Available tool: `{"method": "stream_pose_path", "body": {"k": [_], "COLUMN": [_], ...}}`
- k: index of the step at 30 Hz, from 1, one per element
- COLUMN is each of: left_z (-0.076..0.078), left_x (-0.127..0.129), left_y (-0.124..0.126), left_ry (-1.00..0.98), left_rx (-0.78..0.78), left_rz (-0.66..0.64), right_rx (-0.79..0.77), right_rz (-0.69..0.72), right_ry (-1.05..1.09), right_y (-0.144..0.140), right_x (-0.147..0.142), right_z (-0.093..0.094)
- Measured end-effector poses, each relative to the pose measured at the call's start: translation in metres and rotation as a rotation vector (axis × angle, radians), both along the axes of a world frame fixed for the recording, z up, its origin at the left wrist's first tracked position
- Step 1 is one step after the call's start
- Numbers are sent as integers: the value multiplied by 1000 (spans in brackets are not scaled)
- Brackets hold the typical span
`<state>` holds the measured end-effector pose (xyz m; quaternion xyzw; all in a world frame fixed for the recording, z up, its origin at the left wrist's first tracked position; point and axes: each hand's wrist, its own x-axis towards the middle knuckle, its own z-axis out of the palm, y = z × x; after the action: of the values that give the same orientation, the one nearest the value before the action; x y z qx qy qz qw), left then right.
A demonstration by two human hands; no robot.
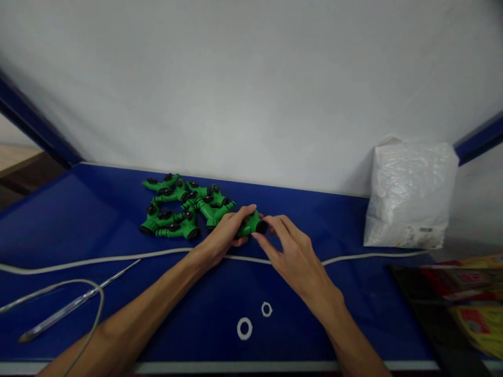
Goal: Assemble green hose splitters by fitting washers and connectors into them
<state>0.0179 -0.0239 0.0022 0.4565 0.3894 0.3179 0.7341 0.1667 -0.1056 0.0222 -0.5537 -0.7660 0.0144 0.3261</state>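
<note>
My left hand (228,230) is closed around a green Y-shaped hose splitter (247,226) just above the blue table. The thumb and fingers of my right hand (288,243) pinch the black collar (261,226) at the splitter's right end. To the left of my left hand lies a cluster of similar green splitters (178,229) with black knobs. One of them, a green Y piece (214,213), rests right beside my left hand. Nearer the front edge, a larger white ring (244,329) and a smaller white ring (266,309) lie flat on the table.
A white cable (157,254) runs across the blue table (188,314), passing under my hands. At left lie a clear, slim pointed tool (78,302) and a looped cord (100,293). A plastic-wrapped white package (411,193) stands at right, near colourful packets (475,324).
</note>
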Motion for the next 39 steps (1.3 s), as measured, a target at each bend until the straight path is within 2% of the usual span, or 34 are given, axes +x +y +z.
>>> {"method": "stream_pose_path", "body": {"k": [3,5,8,10,19,24,28,32,33,36,39], "left_z": [-2,-4,-6,-6,5,4,4,4,4,2,1], "left_x": [0,-1,-2,-2,-5,-5,-6,-7,-7,-6,-6], "left_y": [-1,0,1,2,1,2,1,1,1,2,3], "left_ry": [-15,-20,-20,-20,-73,-67,-49,-84,-87,-75,-77], "left_rx": [-6,-11,-12,-15,47,14,40,29,26,18,14], "left_rz": [6,19,40,39,-94,-88,-46,-25,-18,-9,-4], "right_rx": [49,66,77,87,86,79,26,31,28,14,-17], "right_rz": [105,129,8,-36,8,114,-26,111,98,-58,-25], "right_ry": [-66,-16,126,134,143,133,259,226,239,304,309], "right_y": [-1,-1,0,1,5,5,1,-4,-4,-2,1], "right_x": [0,1,1,0,0,2,1,1,1,3,2], "right_z": [5,7,4,0,-7,-7,1,7,7,3,-1]}}
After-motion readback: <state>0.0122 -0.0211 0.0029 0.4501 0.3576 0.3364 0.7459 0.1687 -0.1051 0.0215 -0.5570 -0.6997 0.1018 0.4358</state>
